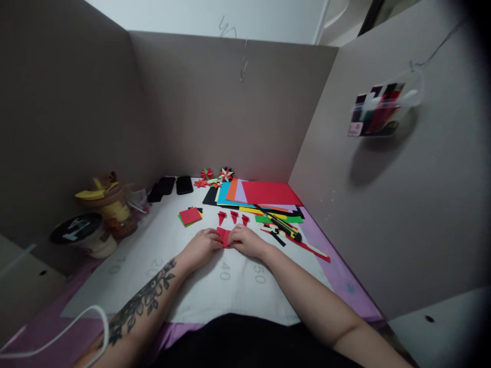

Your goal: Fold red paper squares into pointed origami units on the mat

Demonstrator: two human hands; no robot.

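Observation:
A small piece of red paper (224, 236) lies on the white mat between my two hands. My left hand (202, 247) grips its left side, fingers closed at the edge. On the other side my right hand (246, 240) has its fingers bent and pressed on the paper's right edge. Just beyond them stand three folded red paper pieces (233, 217) in a row. Farther left sits a stack of small paper squares (191, 216), red on top. The undersides of my fingers are hidden.
Coloured sheets (268, 193) are fanned at the back right. A yellow-and-black utility knife (284, 227) rests on paper strips (314, 250). Folded paper stars (226, 175) lie by the back wall. Tubs (86, 235) stand at left; a white cable (100, 309) loops at lower left.

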